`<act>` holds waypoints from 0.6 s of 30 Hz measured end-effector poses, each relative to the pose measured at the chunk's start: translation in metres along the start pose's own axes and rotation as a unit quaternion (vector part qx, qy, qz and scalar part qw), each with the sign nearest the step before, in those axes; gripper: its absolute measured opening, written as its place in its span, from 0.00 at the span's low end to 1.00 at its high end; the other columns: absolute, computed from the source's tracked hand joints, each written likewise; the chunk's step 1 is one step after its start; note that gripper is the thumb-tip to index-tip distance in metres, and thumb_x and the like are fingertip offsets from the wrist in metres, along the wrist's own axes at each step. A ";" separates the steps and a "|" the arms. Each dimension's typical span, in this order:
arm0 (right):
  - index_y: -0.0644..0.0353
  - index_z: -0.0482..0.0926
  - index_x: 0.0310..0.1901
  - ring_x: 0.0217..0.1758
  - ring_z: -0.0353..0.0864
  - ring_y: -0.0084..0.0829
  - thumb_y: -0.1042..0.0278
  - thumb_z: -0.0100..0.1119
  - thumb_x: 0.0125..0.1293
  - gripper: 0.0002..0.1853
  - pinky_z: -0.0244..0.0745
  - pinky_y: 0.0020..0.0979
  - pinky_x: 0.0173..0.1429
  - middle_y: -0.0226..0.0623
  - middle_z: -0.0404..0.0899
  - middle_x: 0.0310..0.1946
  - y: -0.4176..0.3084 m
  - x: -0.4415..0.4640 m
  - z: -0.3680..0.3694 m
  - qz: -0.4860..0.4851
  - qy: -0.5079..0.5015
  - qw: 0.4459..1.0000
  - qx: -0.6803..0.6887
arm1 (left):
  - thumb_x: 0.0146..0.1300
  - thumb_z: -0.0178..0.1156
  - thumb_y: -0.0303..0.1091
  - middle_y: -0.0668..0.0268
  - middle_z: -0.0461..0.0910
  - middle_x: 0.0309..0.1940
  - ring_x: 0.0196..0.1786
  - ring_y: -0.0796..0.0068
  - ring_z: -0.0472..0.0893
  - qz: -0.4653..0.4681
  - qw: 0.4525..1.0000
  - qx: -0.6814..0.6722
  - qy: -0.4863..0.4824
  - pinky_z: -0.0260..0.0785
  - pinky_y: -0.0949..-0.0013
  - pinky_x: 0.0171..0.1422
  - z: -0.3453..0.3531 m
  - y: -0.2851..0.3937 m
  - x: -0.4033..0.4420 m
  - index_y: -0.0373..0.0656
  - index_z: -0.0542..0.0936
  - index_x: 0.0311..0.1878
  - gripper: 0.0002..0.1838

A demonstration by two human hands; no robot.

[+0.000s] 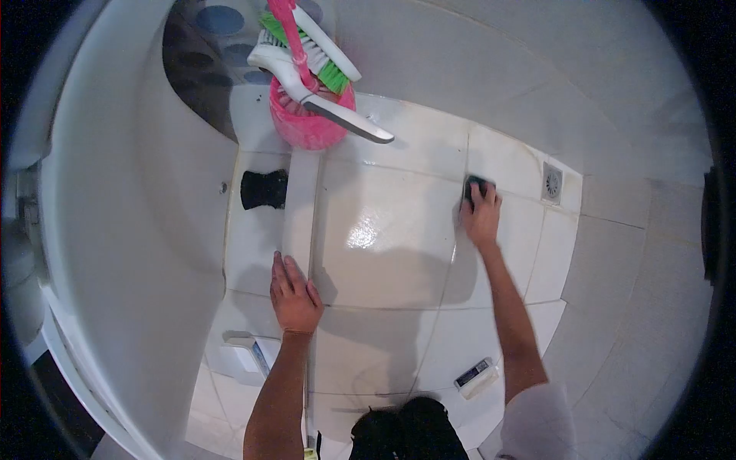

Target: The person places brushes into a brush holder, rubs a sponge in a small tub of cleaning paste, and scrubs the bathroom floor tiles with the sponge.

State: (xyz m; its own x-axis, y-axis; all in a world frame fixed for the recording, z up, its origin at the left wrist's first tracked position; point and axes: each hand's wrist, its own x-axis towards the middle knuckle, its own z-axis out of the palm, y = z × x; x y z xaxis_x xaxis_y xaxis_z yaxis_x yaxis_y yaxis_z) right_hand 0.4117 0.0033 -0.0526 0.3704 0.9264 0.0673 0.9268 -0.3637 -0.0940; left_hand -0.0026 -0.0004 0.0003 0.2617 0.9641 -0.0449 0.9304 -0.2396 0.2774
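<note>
My right hand point(483, 218) presses a dark scrub sponge point(476, 185) onto the pale floor tiles, fingers closed over it. The sponge lies along a grout line. My left hand point(296, 300) lies flat on the raised white ledge point(301, 203), fingers stretched out and holding nothing. Beyond that hand, left of the ledge, is a black piece narrowed at the waist point(264, 189), like a sponge or pad. Between my arms the wet tile floor point(383, 268) shines under a light.
A pink bucket point(310, 130) holding brushes, one a green and white brush point(326, 57), stands at the far end. A floor drain point(552, 182) is at right, a white bathtub point(146, 230) at left. A white bottle point(245, 356) and a small white item with a dark label point(475, 378) lie nearer me.
</note>
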 end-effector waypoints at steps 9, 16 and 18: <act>0.50 0.72 0.61 0.55 0.71 0.50 0.62 0.54 0.63 0.23 0.65 0.54 0.59 0.48 0.72 0.57 -0.211 -0.037 0.014 -0.202 0.000 0.964 0.174 | 0.63 0.51 0.34 0.43 0.53 0.70 0.68 0.42 0.62 0.013 1.000 -0.002 0.009 0.59 0.47 0.68 0.001 -0.001 -0.001 0.32 0.54 0.70 0.34; 0.52 0.76 0.54 0.58 0.65 0.54 0.61 0.59 0.58 0.21 0.69 0.52 0.53 0.46 0.66 0.59 -0.136 0.108 0.034 0.046 0.110 0.993 0.018 | 0.62 0.51 0.34 0.41 0.54 0.69 0.69 0.42 0.61 0.020 1.000 -0.007 0.009 0.59 0.47 0.67 0.000 -0.002 0.001 0.32 0.54 0.70 0.34; 0.52 0.76 0.54 0.57 0.67 0.53 0.63 0.59 0.56 0.22 0.68 0.51 0.53 0.46 0.68 0.57 -0.189 0.132 0.044 0.030 0.128 0.990 0.041 | 0.64 0.49 0.34 0.41 0.53 0.70 0.69 0.40 0.60 0.015 1.000 -0.017 0.004 0.57 0.47 0.69 0.000 -0.002 0.000 0.31 0.53 0.70 0.33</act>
State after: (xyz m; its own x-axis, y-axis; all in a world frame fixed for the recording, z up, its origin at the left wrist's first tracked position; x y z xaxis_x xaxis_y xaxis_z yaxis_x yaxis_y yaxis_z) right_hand 0.2822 0.1985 -0.0692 0.4377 0.8445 0.3087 0.8985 -0.3979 -0.1856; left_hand -0.0046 0.0000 -0.0006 0.2876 0.9573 -0.0290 0.9130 -0.2649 0.3104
